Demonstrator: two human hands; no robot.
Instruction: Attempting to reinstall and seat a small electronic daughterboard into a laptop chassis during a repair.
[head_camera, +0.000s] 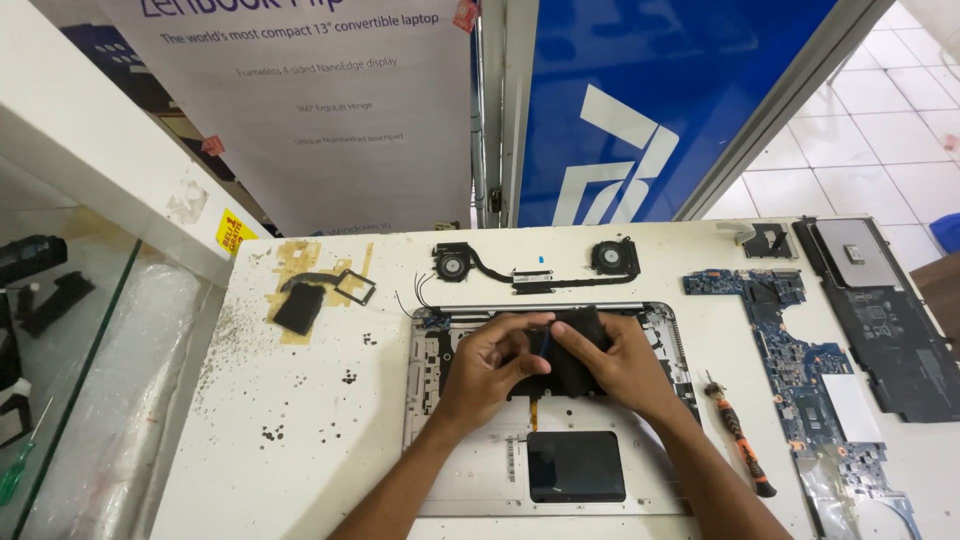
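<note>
Black flat part (575, 355) (matte) over open laptop shell (480, 470).

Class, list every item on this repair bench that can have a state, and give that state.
Silver laptop base: opened, insides exposed.
Black flat part: held by both hands.
Left hand: gripping part.
Right hand: gripping part.
Twin-fan copper cooler: removed, lying flat.
Blue motherboard: removed.
Orange-handled screwdriver: lying unused.

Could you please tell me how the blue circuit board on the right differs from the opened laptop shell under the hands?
The circuit board is blue, narrow and irregular; the laptop shell is silver, broad and rectangular. The board lies untouched, while the left hand and right hand work over the shell. Both lie flat on the white table.
</note>
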